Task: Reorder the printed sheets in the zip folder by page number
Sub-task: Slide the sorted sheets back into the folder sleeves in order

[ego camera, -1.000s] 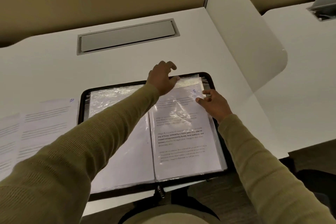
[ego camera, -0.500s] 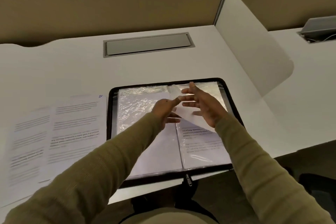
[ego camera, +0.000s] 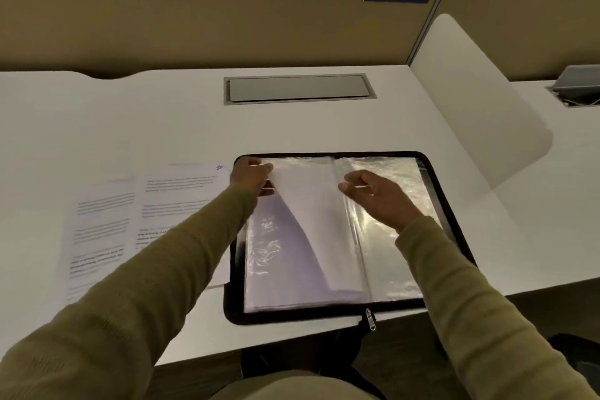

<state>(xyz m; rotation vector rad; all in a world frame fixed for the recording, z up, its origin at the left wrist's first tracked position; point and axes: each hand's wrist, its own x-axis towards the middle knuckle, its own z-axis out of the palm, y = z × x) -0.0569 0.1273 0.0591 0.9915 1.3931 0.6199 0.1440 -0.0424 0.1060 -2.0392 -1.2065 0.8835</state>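
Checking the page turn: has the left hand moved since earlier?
Yes. The left hand, holding a sheet, went left across the folder, from spine top to its top left corner.

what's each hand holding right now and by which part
The left hand pinches the white sheet in its clear plastic sleeve at its top left corner. Whether the right hand holds anything cannot be told.

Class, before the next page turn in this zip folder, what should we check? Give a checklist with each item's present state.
1. Zip folder open flat on the desk: ok.
2. Left hand grips the lifted sleeve at its top corner: ok.
3. Right hand holding anything: cannot tell.
4. Page number showing on that sleeve: not ok.
5. Loose sheets lying on the desk left of the folder: ok.
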